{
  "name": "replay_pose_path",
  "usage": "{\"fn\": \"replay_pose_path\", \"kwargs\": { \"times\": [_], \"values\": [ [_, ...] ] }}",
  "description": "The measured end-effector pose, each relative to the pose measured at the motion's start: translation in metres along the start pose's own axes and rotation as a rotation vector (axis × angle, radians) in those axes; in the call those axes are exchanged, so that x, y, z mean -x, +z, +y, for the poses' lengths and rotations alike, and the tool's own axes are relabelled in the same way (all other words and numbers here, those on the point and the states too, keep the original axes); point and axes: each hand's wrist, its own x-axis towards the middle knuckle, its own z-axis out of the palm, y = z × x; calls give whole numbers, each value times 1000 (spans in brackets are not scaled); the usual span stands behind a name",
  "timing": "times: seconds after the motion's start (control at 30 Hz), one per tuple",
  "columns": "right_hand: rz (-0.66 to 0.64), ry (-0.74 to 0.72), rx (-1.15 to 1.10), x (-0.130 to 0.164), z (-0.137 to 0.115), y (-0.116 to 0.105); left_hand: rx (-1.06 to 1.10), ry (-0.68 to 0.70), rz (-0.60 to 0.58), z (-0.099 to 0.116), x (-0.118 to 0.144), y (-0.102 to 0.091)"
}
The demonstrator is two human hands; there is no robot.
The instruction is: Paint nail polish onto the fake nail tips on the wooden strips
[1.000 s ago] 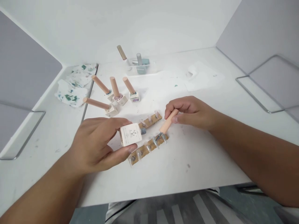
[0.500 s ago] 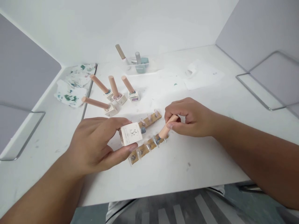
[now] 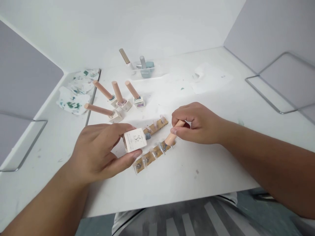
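Here, right hand fingers pinch peach brush cap, slanted, presumably to meet a clear tip on the near wooden strip, centre frame. Left hand pinches white bottle sideways, probably so its neck lies within reach. Capped bottles grouped upper left.

Open white bottle, tipped sideways, near slanted peach brush cap over tan strip with clear nail tips.
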Motion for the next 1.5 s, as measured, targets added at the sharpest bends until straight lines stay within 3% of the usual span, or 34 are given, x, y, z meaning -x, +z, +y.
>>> {"fn": "replay_pose_path", "kwargs": {
  "times": [0.17, 0.97, 1.5],
  "values": [
    [3, 21, -2, -1, 0, 3, -26, -77, 0, -1, 5, 1],
    [36, 195, -204, -1, -5, 9, -22, -79, -16, -2, 3, -1],
    [126, 152, -165, -1, -5, 10, -10, -67, -12, -1, 3, -3]
  ]
}}
